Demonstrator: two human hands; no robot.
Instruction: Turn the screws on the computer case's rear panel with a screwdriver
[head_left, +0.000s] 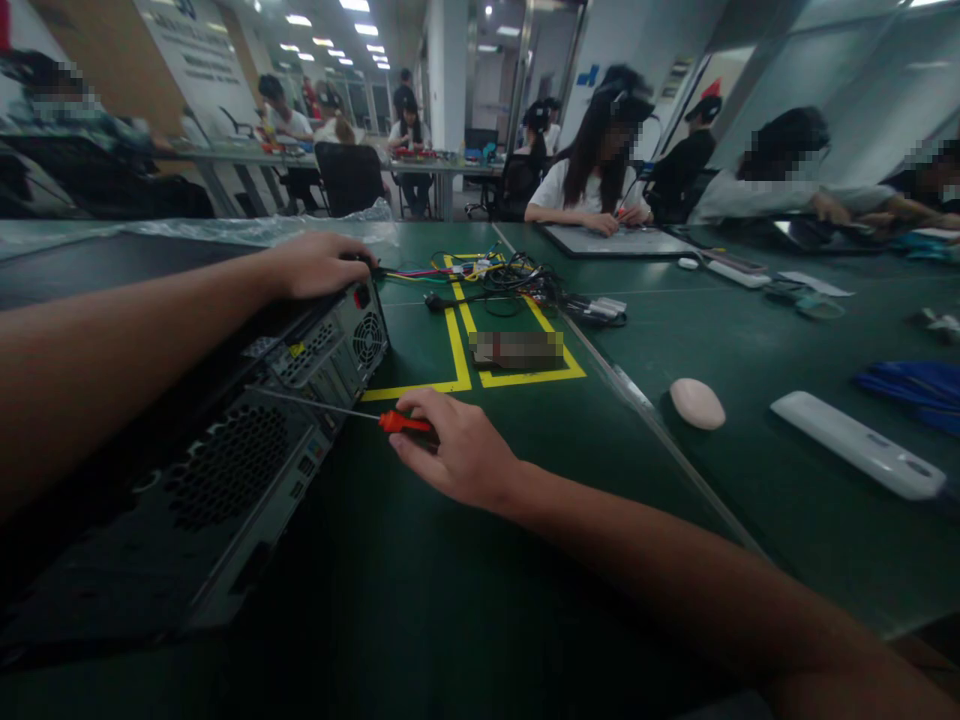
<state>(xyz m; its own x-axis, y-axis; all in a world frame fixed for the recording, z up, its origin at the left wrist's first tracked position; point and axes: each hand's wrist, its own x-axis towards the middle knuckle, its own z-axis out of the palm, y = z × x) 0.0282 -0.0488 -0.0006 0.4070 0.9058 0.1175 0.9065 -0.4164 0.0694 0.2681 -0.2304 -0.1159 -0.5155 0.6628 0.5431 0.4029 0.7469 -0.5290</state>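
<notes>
A black desktop computer case (247,480) stands on the green table at the left, its grey back panel with honeycomb vents turned towards the right. My left hand (319,265) rests over the case's top far corner, fingers laid on the surface and curled a little at the edge. In my right hand (465,445), thumb and fingers close round the red handle of a screwdriver (405,423). Its long thin shaft points left, and the tip meets the back panel near the upper edge. Whether a screw sits under the tip is too dark to tell.
Beyond the case lie tangled cables (525,280) and a blurred dark object (517,350) within yellow tape (461,385). To the right are a pale mouse (697,403), a white elongated device (859,445) and blue cloth (915,390). Several people work at tables further back.
</notes>
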